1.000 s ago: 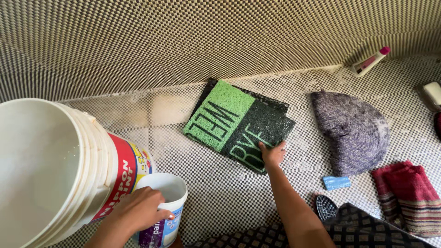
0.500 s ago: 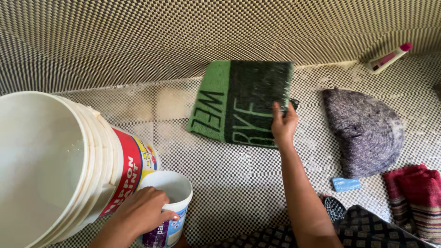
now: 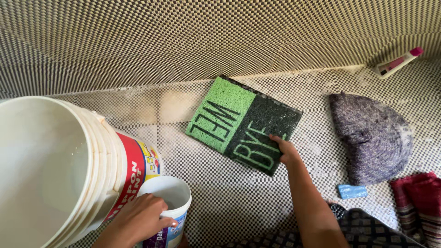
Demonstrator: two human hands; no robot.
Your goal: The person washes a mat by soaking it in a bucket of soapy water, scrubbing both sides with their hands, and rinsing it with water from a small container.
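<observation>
A green and dark doormat (image 3: 239, 124) with large letters lies flat on the checkered tile floor near the wall. My right hand (image 3: 285, 150) rests on its near right edge, fingers on the mat. My left hand (image 3: 138, 220) grips the rim of a small white tub (image 3: 171, 202) at the bottom left. Beside that tub stands a big white bucket (image 3: 55, 170) with a red band, tilted toward me.
A grey semicircular mat (image 3: 374, 135) lies to the right, with a blue soap bar (image 3: 353, 191) and a red striped towel (image 3: 420, 200) near it. A white bottle with a pink cap (image 3: 398, 61) lies by the wall (image 3: 183, 41). A dark brush (image 3: 339, 211) sits by my knee.
The doormat was lifted and stood up on edge half a second ago; now it lies flat again on the floor, with my right hand on its edge. My left hand stayed on the tub.
</observation>
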